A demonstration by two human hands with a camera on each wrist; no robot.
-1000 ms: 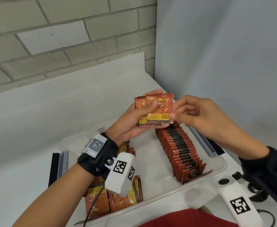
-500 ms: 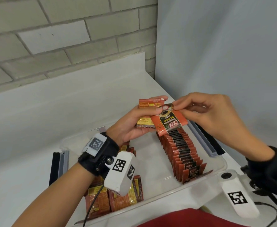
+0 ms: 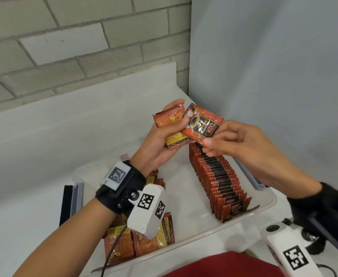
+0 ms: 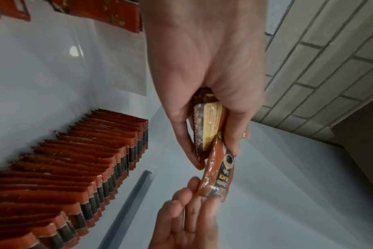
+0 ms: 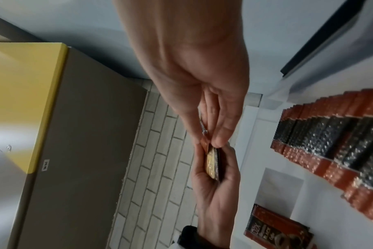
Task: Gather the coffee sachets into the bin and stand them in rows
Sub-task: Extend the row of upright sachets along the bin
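Red foil sachet (image 3: 203, 124) is pinched by its corner in the right hand (image 3: 242, 148), above the bin (image 3: 264, 208); the left hand (image 3: 160, 140) grips a small stack (image 3: 169, 118), which could fan out and spill if that thumb loosens

"D2X" reads on the pinched sachet (image 3: 203, 124) and the front standing sachets (image 3: 233, 206).

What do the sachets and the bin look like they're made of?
The sachet pinched by the right hand: glossy printed film, probably foil-lined plastic; it glints and its edges are serrated. The bin: clear, stiff plastic, seemingly, since the white table shows through its wall.
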